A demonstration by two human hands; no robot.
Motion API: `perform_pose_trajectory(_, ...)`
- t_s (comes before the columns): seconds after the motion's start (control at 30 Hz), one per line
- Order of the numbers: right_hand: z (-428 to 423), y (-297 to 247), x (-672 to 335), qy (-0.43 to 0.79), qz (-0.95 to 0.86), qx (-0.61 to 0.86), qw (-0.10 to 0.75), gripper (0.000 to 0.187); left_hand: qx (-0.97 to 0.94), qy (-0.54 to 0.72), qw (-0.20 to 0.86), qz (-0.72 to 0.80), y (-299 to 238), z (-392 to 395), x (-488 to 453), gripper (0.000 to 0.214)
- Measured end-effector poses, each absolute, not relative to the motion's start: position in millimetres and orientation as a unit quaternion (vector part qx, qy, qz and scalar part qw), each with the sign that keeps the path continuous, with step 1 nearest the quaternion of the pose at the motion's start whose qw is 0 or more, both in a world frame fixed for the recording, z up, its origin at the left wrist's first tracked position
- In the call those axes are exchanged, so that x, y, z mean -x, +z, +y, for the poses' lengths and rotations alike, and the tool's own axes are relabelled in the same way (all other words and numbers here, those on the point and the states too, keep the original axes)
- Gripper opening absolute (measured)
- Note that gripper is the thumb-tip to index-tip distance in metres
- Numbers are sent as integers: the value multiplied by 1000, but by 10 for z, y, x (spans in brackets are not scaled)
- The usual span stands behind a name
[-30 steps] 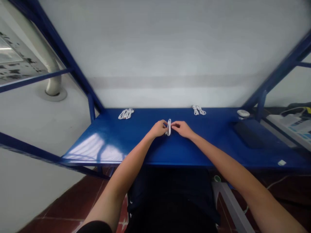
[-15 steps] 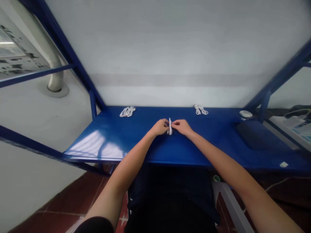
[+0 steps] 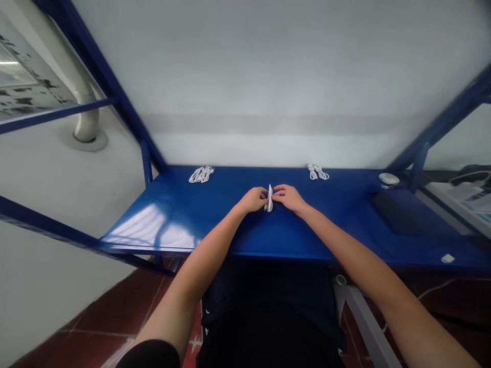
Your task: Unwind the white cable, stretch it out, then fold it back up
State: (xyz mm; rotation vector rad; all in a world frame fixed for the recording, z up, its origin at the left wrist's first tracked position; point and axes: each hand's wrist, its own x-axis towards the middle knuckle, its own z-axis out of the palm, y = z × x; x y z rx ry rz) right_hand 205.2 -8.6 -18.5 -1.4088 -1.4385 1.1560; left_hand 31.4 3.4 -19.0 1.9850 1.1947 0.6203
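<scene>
Both hands meet at the middle of the blue bench (image 3: 184, 225). The left hand (image 3: 253, 200) and the right hand (image 3: 290, 198) each pinch the same white cable bundle (image 3: 269, 198), fingers closed on it from opposite sides; the grip of each hand is clamped on the bundle.

Orientation: the bundle is folded into a narrow hank. Its long axis runs away from the person, toward the wall (image 3: 268, 76), and it stands roughly upright on edge between the fingertips. Whether its lower end touches the bench surface cannot be told.

Position: the bundle sits about midway between the front and rear edges of the bench, near the centre of its width.

Surroundings: a second cable coil (image 3: 200, 175) lies at the rear edge to the left, a third cable coil (image 3: 317, 173) at the rear edge to the right, both well apart from the hands. A small white round object (image 3: 388, 178) and a dark flat pad (image 3: 399, 214) lie further right. Bare bench surface extends on both sides of the hands and toward the front edge. Blue frame struts (image 3: 146, 163) rise at the rear corners.
</scene>
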Motion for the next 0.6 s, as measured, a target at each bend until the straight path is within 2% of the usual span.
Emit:
perform_pose_trajectory(0.2, -80, -197, -2077, 444, -602, 542, 383, 25, -790, 241, 365, 429, -145, 25, -286, 14)
perform_pose_trajectory(0.43, -28, -301, -2078, 326, -662, 562, 373, 23, -759, 247, 420, 431, -132, 7, -296, 13)
perform_pose_trajectory(0.5, -32, -295, -2072, 309, -667, 575, 359, 23, -761, 247, 415, 434, -137, 6, -303, 13)
perform_pose_trajectory(0.6, -76, -238, -2045, 282, -675, 603, 317, 12, -774, 243, 370, 452, -135, -4, -315, 13)
